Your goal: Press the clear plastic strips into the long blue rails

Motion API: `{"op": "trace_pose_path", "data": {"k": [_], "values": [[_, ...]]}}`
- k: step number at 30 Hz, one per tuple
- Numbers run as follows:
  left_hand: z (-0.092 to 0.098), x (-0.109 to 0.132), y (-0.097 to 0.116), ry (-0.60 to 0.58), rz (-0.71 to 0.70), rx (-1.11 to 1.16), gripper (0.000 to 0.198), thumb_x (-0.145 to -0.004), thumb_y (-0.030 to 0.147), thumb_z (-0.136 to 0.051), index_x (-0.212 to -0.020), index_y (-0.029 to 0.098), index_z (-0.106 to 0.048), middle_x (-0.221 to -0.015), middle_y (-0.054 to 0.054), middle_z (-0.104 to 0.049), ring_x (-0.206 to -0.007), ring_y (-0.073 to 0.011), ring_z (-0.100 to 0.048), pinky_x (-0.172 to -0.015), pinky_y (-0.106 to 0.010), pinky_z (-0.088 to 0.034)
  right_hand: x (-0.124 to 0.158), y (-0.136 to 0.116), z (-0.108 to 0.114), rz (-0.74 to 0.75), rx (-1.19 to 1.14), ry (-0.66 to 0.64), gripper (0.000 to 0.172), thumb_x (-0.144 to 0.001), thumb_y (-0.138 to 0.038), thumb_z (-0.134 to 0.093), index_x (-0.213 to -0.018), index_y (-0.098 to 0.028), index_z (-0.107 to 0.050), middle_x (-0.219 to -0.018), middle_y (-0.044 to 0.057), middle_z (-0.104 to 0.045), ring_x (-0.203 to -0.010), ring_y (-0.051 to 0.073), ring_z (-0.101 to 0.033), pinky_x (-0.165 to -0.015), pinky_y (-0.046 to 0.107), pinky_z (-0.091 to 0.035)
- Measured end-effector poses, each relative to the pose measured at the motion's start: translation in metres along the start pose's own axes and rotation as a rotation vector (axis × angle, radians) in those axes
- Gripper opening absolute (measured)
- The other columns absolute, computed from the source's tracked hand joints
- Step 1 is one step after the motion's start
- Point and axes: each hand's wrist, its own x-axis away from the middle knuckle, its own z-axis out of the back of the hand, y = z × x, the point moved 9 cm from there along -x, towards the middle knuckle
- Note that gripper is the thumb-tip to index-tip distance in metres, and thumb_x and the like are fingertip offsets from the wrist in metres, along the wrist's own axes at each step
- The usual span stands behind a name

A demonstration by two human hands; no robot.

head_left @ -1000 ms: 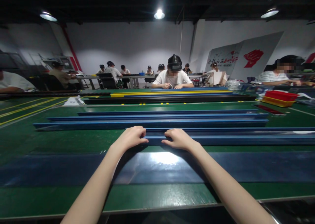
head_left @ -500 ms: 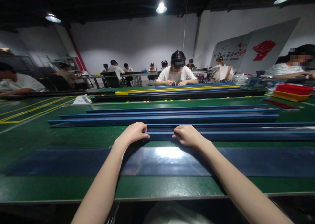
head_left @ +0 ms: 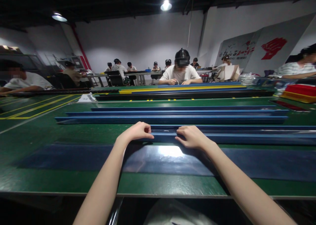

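Observation:
A long blue channel-shaped strip (head_left: pixel 163 137) lies lengthwise across the bench, running off to the right. My left hand (head_left: pixel 138 131) is closed around its left end, thumb along the near wall and fingers curled over into the channel. A short way to the right, my right hand (head_left: pixel 191 136) grips the same strip, with its fingertips inside the groove and its thumb on the near side. Between my forearms and beyond them, a flat, glossy dark-blue translucent sheet (head_left: pixel 81 157) rests on the bench, nearer to me than the strip.
Several more blue strips (head_left: pixel 172 119) lie parallel behind my hands on the green bench (head_left: pixel 29 175). Farther back are black and yellow strips (head_left: pixel 182 90), where a person (head_left: pixel 181 70) sits opposite. Red and yellow bins (head_left: pixel 300 92) stand at right; other people sit around.
The view has turned slightly left, so the scene sits a little farther right. Both hands keep their places on the blue strip, with hardly any finger movement.

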Motion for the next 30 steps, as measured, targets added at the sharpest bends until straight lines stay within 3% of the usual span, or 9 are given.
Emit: {"op": "trace_pose_path", "data": {"k": [6,11,21,30], "values": [[-0.003,0.000,0.000,-0.043,0.019,0.066,0.044,-0.072,0.056,-0.047,-0.089,0.019,-0.063,-0.083,-0.002,-0.066,-0.073,-0.0169,-0.057,-0.064,-0.023,-0.040,-0.002,-0.009,-0.001,0.036,-0.076,0.032,0.032,-0.087,-0.039,-0.036,-0.095,-0.017,-0.058,-0.095,0.007,-0.063,-0.087,0.017,-0.057,-0.067,0.024,-0.033],[-0.009,-0.003,-0.006,-0.065,0.027,0.042,0.047,-0.075,0.056,-0.044,-0.099,0.020,-0.062,-0.098,-0.003,-0.066,-0.087,-0.0192,-0.058,-0.075,-0.024,-0.041,-0.004,-0.011,-0.005,0.047,-0.096,0.012,0.032,-0.087,-0.040,-0.038,-0.099,-0.017,-0.057,-0.102,0.008,-0.061,-0.094,0.018,-0.055,-0.073,0.026,-0.035],[-0.004,-0.002,-0.019,-0.025,0.114,-0.001,0.051,-0.075,0.060,-0.039,-0.098,0.021,-0.064,-0.100,-0.005,-0.066,-0.090,-0.0215,-0.058,-0.078,-0.026,-0.041,-0.005,-0.012,-0.008,0.042,-0.072,0.003,0.031,-0.087,-0.038,-0.038,-0.099,-0.017,-0.057,-0.102,0.009,-0.061,-0.092,0.018,-0.055,-0.071,0.026,-0.036],[0.003,0.003,-0.036,-0.025,0.238,-0.149,0.045,-0.081,0.048,-0.035,-0.099,0.018,-0.063,-0.100,-0.010,-0.065,-0.090,-0.0240,-0.059,-0.075,-0.028,-0.041,-0.007,-0.012,-0.010,0.014,-0.034,-0.021,0.030,-0.089,-0.035,-0.035,-0.090,-0.016,-0.059,-0.091,0.008,-0.063,-0.081,0.016,-0.057,-0.063,0.024,-0.032]]}}
